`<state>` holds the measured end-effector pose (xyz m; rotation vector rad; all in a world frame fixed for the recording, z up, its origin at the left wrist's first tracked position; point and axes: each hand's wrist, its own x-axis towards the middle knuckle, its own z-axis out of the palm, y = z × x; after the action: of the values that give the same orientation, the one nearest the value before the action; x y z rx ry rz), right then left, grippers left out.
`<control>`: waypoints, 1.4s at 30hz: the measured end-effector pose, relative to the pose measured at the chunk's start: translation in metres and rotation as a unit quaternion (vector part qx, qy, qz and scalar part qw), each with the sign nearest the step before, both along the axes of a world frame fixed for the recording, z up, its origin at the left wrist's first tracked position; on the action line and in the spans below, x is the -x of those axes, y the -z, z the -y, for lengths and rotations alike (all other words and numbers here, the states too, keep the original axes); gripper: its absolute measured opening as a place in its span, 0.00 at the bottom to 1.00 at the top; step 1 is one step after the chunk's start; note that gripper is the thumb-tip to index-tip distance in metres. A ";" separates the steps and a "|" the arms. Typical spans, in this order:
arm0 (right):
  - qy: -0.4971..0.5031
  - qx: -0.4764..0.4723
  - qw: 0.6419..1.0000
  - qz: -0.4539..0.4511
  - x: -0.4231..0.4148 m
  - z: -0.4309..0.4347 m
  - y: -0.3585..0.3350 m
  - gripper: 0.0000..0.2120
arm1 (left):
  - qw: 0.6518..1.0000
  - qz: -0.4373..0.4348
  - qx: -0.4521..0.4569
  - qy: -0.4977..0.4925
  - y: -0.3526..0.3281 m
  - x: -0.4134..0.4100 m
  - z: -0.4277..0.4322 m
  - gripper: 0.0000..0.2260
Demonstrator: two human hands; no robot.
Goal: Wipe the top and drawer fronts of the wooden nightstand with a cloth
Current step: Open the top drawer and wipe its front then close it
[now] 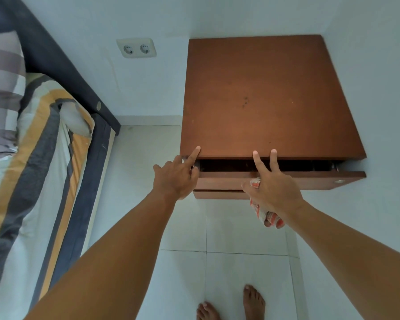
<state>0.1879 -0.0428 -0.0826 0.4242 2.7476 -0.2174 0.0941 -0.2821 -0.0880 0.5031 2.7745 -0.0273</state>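
The brown wooden nightstand stands in the corner, its bare top facing me. Its top drawer is pulled out a little, showing a dark gap under the top; a second drawer front sits just below. My left hand is at the drawer's left end, index finger stretched onto the top's front edge. My right hand rests on the drawer front with two fingers raised to the top's edge. It holds a white and orange checked cloth bunched under the palm.
A bed with a striped cover and dark frame runs along the left. A double wall socket sits on the white wall left of the nightstand. White floor tiles lie below, with my bare feet near the bottom edge.
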 end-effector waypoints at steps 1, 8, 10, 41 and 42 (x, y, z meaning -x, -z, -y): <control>0.012 0.012 1.000 0.002 0.001 0.000 -0.003 0.41 | 1.000 0.010 -0.001 0.000 -0.004 0.002 0.000 0.26; 0.100 0.285 0.937 -0.175 0.000 0.047 -0.028 0.13 | 0.999 0.037 -0.016 0.015 -0.012 -0.003 0.017 0.34; 0.088 0.348 0.915 -0.184 0.012 0.075 -0.026 0.08 | 0.998 0.040 -0.058 0.003 -0.008 -0.013 0.031 0.35; -0.192 0.034 0.940 -0.279 0.018 0.061 0.068 0.34 | 0.997 0.037 0.066 0.015 -0.002 -0.040 0.020 0.29; -0.191 0.034 0.940 -0.280 0.016 0.055 0.068 0.33 | 0.996 0.040 0.075 0.009 -0.003 -0.040 0.016 0.29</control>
<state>0.1721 -0.0975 -0.1508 -0.2379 3.2847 -0.3784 0.1342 -0.2979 -0.0847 0.4801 2.6628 -0.2142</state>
